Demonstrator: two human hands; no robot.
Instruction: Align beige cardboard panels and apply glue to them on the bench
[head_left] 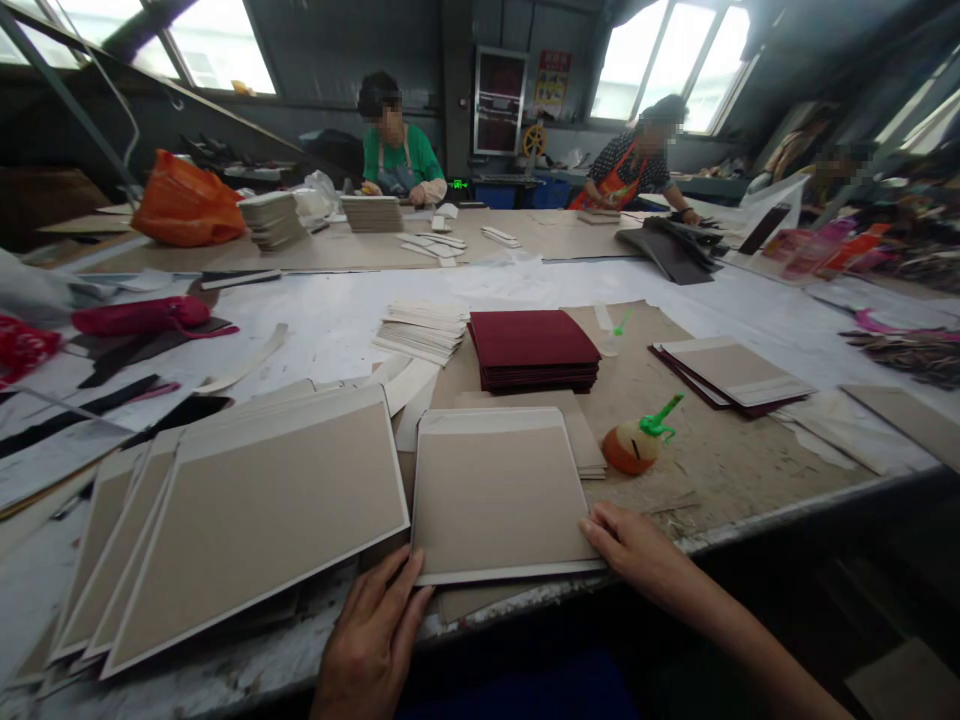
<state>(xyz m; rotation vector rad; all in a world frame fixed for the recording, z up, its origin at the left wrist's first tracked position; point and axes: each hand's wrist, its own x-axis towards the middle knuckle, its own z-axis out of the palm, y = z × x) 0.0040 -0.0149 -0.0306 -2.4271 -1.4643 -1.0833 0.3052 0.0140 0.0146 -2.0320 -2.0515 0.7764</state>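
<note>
A beige cardboard panel (495, 495) with a white border lies flat at the table's near edge. My left hand (373, 635) rests on its lower left corner, fingers stretched out. My right hand (634, 545) lies with fingers flat on its lower right corner. The panel sits on more brown boards. To its left, several similar white-edged panels (247, 510) are fanned in an overlapping pile. Behind it stand a stack of dark red covers (534, 350) and an orange glue bottle with a green nozzle (637, 440).
White card strips (421, 330) are stacked mid-table, finished boards (731, 372) at right. Two people (396, 140) work at the far side. An orange bag (184, 200) and red fabric (142, 315) lie left. The table edge (787, 510) runs near my right arm.
</note>
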